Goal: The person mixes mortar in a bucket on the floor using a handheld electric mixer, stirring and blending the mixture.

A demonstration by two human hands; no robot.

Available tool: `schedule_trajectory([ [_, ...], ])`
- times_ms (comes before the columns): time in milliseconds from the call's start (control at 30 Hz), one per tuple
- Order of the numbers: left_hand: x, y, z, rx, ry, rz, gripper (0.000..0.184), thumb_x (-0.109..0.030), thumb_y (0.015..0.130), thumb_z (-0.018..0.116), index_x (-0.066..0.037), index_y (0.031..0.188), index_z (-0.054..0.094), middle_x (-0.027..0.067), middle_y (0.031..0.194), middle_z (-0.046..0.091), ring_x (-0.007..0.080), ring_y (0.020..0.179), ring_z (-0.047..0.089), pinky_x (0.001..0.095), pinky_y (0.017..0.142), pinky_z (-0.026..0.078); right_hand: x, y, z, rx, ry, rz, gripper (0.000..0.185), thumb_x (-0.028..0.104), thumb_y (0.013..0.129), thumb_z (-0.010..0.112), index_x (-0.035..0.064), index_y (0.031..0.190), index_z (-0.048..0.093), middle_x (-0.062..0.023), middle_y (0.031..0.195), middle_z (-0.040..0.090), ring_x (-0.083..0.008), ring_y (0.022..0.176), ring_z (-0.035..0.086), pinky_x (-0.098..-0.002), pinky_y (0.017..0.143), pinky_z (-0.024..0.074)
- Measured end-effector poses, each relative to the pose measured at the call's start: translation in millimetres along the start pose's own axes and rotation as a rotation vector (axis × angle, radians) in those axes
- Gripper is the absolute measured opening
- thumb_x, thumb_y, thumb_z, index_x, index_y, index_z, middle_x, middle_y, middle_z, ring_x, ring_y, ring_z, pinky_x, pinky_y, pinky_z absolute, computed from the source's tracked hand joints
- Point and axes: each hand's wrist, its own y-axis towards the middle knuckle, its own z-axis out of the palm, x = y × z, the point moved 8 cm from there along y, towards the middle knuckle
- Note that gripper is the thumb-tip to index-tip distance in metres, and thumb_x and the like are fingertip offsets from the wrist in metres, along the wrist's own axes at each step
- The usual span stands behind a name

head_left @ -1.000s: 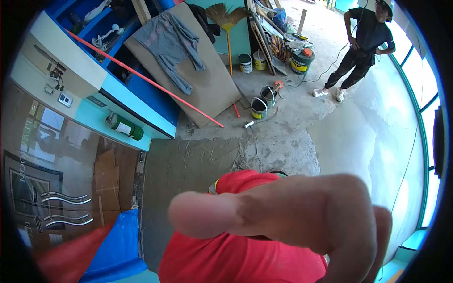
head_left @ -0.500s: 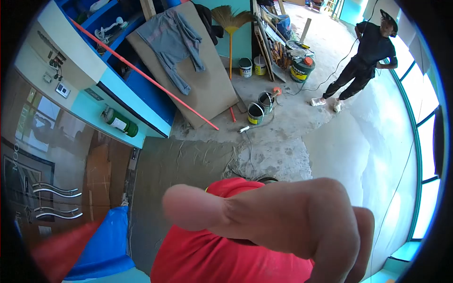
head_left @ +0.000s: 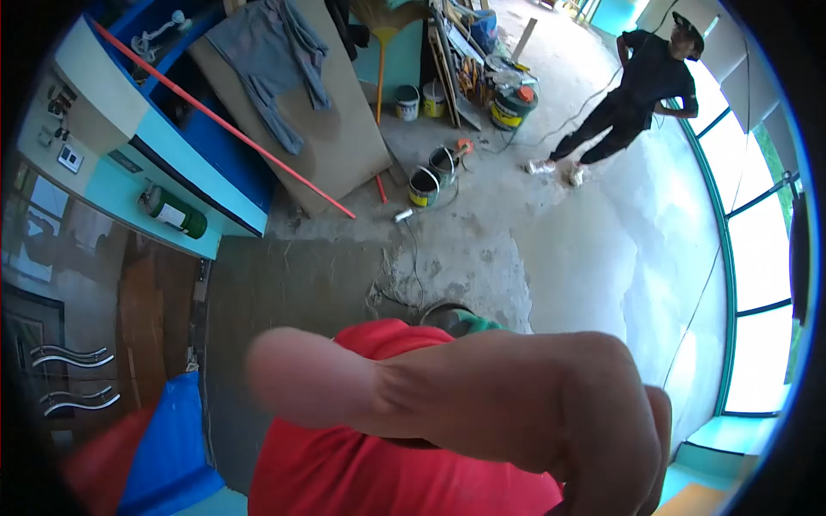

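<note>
The right hand [head_left: 551, 408] is up close, thumb out, fingers bent; I can't tell if its grip has anything. Red cloth [head_left: 344, 482] is behind it. Two pails [head_left: 423, 188] stand on the floor [head_left: 473, 236] near a board's [head_left: 344, 138] corner.

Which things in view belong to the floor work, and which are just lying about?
Probably floor work:
- smooth grey floor patch
- two open buckets
- round dark container, partly hidden, beside the red clothing

Apparently just lying about:
- grey garment draped over the leaning board
- broom
- long red pole
</note>
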Motion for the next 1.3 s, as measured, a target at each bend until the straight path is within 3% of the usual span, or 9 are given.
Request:
schedule_trajectory([
  [233, -50.9, -36.0, -93.2, -0.259, 0.142, 0.123, 0.025, -0.038, 0.089, 0.048, -0.013, 0.092, 0.052, 0.0058, 0.087, 0.050, 0.0181, 0.066, 0.049, 0.0305, 0.056, 0.038, 1.4, 7.8, -9.7, 0.044, -0.459, -0.180, 0.020, 0.025, 0.065, 0.057, 0.0059, 0.061, 0.062, -0.0068, 0.062, 0.060, -0.0179, 0.057, 0.057, -0.0324, 0.054, 0.0437],
  [267, -63.5, -56.4, -121.9, -0.344, 0.250, 0.107, 0.032, -0.044, 0.087, 0.050, -0.013, 0.095, 0.052, 0.0044, 0.092, 0.050, 0.0175, 0.072, 0.049, 0.0308, 0.060, 0.037, 4.7, -7.0, -1.7, 0.025, -0.167, -0.049, 0.017, 0.020, 0.066, 0.056, 0.0057, 0.060, 0.062, -0.0073, 0.060, 0.060, -0.0175, 0.055, 0.057, -0.0317, 0.052, 0.0436],
  [367, -96.2, -190.6, -285.0, -0.897, 0.459, 0.061, 0.053, -0.052, 0.090, 0.043, -0.004, 0.106, 0.057, 0.0088, 0.089, 0.057, 0.0278, 0.093, 0.056, 0.0375, 0.079, 0.046, 1.9, -4.1, 0.0, 0.001, -0.100, -0.076, 0.010, 0.012, 0.066, 0.058, 0.0029, 0.062, 0.059, -0.0066, 0.056, 0.055, -0.0179, 0.051, 0.056, -0.0306, 0.048, 0.0441],
  [433, -94.7, -364.6, -388.8, -1.588, 0.520, -0.077, 0.040, -0.048, 0.089, 0.049, -0.009, 0.083, 0.058, 0.0051, 0.072, 0.059, 0.0207, 0.068, 0.059, 0.0317, 0.060, 0.048, 31.4, -37.7, 13.3, -0.026, -0.068, -0.039, 0.010, 0.011, 0.066, 0.061, 0.0015, 0.064, 0.058, -0.0065, 0.055, 0.054, -0.0182, 0.050, 0.056, -0.0311, 0.048, 0.0457],
  [500, -67.4, -513.0, -429.3, -1.840, 0.642, -0.445, 0.042, -0.048, 0.089, 0.047, -0.009, 0.078, 0.057, 0.0027, 0.059, 0.055, 0.0161, 0.049, 0.054, 0.0301, 0.041, 0.042, 33.1, -45.6, 12.6, -0.049, -0.007, -0.016, 0.011, 0.010, 0.067, 0.062, 0.0001, 0.064, 0.058, -0.0068, 0.055, 0.053, -0.0187, 0.048, 0.055, -0.0319, 0.048, 0.0473],
  [633, 24.6, -608.3, -384.0, -1.802, 0.550, -1.086, 0.051, -0.056, 0.088, 0.042, -0.007, 0.093, 0.057, 0.0097, 0.075, 0.062, 0.0207, 0.062, 0.059, 0.0331, 0.058, 0.049, 18.1, -39.9, 7.7, -0.055, 0.087, -0.009, 0.011, 0.009, 0.067, 0.063, -0.0007, 0.065, 0.058, -0.0082, 0.056, 0.055, -0.0195, 0.048, 0.056, -0.0325, 0.047, 0.0481],
  [733, 52.0, -562.5, -362.2, -1.482, 0.101, -0.923, 0.045, -0.050, 0.086, 0.052, -0.007, 0.101, 0.055, 0.0118, 0.083, 0.063, 0.0235, 0.071, 0.062, 0.0365, 0.066, 0.050, 16.5, -36.7, 9.1, -0.027, 0.027, 0.019, 0.009, 0.009, 0.068, 0.059, 0.0004, 0.067, 0.055, -0.0090, 0.058, 0.055, -0.0198, 0.051, 0.056, -0.0325, 0.050, 0.0483],
  [933, 50.6, -554.5, -368.8, -1.193, 0.302, -1.086, 0.032, -0.021, 0.074, 0.073, -0.003, 0.094, 0.056, 0.0106, 0.077, 0.062, 0.0233, 0.074, 0.064, 0.0365, 0.067, 0.051, 30.8, -36.1, 16.3, 0.007, -0.111, -0.044, 0.010, 0.010, 0.067, 0.058, 0.0004, 0.068, 0.054, -0.0071, 0.057, 0.052, -0.0190, 0.050, 0.054, -0.0318, 0.051, 0.0469],
  [1300, 43.6, -567.3, -372.6, -1.299, 0.661, -1.145, 0.026, -0.019, 0.067, 0.075, -0.002, 0.079, 0.059, 0.0085, 0.066, 0.061, 0.0210, 0.055, 0.062, 0.0315, 0.054, 0.049, 49.1, -34.3, 22.3, -0.024, -0.158, -0.020, 0.013, 0.010, 0.066, 0.062, -0.0013, 0.065, 0.057, -0.0079, 0.056, 0.054, -0.0201, 0.049, 0.056, -0.0316, 0.050, 0.0467],
])
